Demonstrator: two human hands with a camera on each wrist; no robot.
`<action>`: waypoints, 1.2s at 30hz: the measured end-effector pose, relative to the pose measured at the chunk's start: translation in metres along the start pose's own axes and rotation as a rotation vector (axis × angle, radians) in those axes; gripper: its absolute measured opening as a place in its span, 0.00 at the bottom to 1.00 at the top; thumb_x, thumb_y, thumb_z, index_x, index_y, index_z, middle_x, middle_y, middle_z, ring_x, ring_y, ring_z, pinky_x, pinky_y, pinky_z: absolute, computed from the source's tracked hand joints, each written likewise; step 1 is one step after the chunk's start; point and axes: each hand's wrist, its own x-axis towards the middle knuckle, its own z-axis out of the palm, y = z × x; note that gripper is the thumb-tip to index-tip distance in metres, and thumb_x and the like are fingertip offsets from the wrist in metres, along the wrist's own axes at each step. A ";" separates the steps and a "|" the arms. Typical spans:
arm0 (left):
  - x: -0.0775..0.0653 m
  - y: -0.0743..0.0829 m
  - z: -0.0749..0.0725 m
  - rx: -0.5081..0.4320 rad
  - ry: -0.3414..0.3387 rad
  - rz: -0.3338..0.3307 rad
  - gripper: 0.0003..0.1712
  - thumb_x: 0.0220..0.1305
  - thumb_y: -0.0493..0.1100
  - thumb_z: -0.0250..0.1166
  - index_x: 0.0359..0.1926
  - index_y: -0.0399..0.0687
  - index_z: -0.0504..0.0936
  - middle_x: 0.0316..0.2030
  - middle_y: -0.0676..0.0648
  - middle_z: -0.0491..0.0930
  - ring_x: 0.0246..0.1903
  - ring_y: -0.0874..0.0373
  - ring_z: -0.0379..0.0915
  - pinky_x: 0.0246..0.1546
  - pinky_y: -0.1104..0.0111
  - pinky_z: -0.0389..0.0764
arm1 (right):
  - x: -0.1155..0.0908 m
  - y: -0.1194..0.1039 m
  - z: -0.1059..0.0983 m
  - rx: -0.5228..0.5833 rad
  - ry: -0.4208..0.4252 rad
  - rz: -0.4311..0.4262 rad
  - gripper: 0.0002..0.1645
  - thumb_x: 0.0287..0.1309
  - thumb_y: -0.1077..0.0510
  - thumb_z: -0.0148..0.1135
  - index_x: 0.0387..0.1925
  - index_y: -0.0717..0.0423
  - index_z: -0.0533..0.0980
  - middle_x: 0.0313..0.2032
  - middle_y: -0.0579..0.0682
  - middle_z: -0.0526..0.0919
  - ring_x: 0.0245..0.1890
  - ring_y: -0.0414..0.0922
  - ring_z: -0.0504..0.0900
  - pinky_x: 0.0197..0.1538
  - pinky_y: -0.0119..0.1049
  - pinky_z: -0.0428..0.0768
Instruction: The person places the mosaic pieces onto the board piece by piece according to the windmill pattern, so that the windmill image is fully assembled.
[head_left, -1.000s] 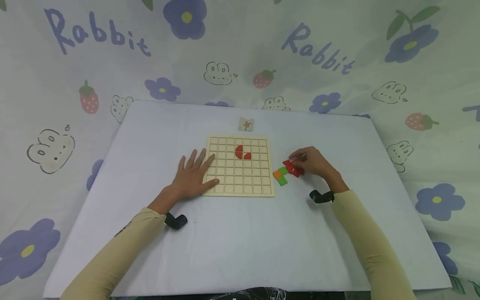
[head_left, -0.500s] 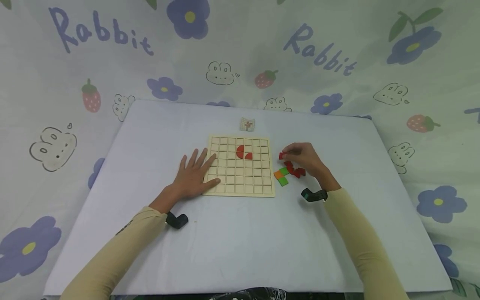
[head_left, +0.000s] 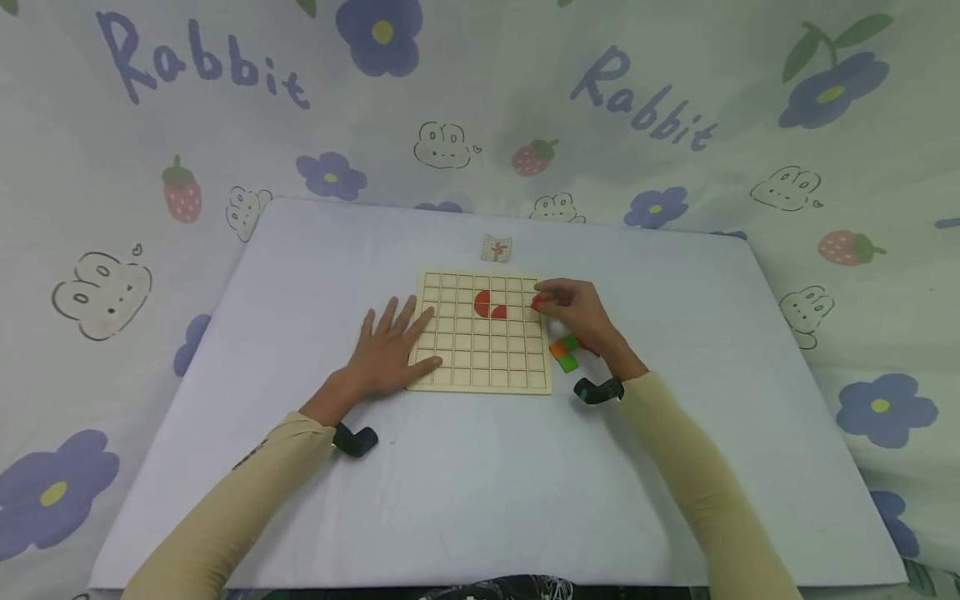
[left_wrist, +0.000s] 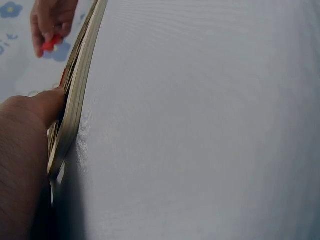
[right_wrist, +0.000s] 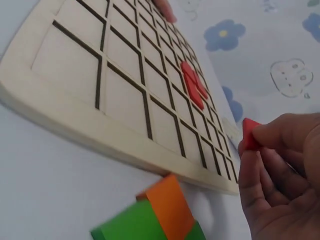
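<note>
A pale wooden grid board (head_left: 480, 363) lies flat on the white table. My left hand (head_left: 381, 360) rests on its left edge with fingers spread and thumb over the lower cells. My right hand (head_left: 583, 315) pinches a small red tile (right_wrist: 249, 135) between thumb and fingertips, at the board's right edge. Several red tiles sit in cells near the upper middle, among them a quarter-round tile (head_left: 498, 312). Beside the board, an orange tile (head_left: 558, 350) lies with green tiles (head_left: 567, 363). More red tiles there are mostly hidden under my right hand and wrist.
Behind the board lies a small card (head_left: 497, 248) printed with a grid and a red pattern. A curtain with rabbits, flowers and strawberries (head_left: 532, 157) hangs behind the table. Each wrist wears a black camera.
My right hand has picked a red tile from the loose pile and carried it left to the board's right edge. My left hand has stayed in place.
</note>
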 end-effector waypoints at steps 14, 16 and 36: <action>0.003 -0.001 -0.003 0.000 0.020 -0.001 0.52 0.64 0.78 0.42 0.79 0.57 0.42 0.77 0.43 0.33 0.74 0.42 0.22 0.67 0.41 0.28 | 0.015 -0.014 0.028 -0.295 -0.043 -0.027 0.08 0.58 0.58 0.71 0.39 0.57 0.86 0.37 0.49 0.86 0.39 0.45 0.82 0.46 0.42 0.79; 0.003 -0.001 -0.003 -0.001 0.021 -0.002 0.52 0.64 0.78 0.42 0.79 0.57 0.42 0.77 0.44 0.33 0.74 0.42 0.22 0.67 0.41 0.28 | 0.015 -0.017 0.029 -0.324 -0.068 -0.049 0.07 0.59 0.59 0.70 0.38 0.57 0.86 0.38 0.50 0.85 0.39 0.46 0.82 0.46 0.43 0.79; -0.005 0.003 -0.003 -0.008 0.012 0.016 0.52 0.65 0.76 0.45 0.79 0.55 0.44 0.77 0.41 0.36 0.74 0.39 0.25 0.66 0.38 0.30 | -0.028 0.000 -0.020 -0.468 -0.157 -0.029 0.15 0.57 0.55 0.71 0.46 0.56 0.83 0.42 0.50 0.82 0.39 0.49 0.78 0.40 0.42 0.78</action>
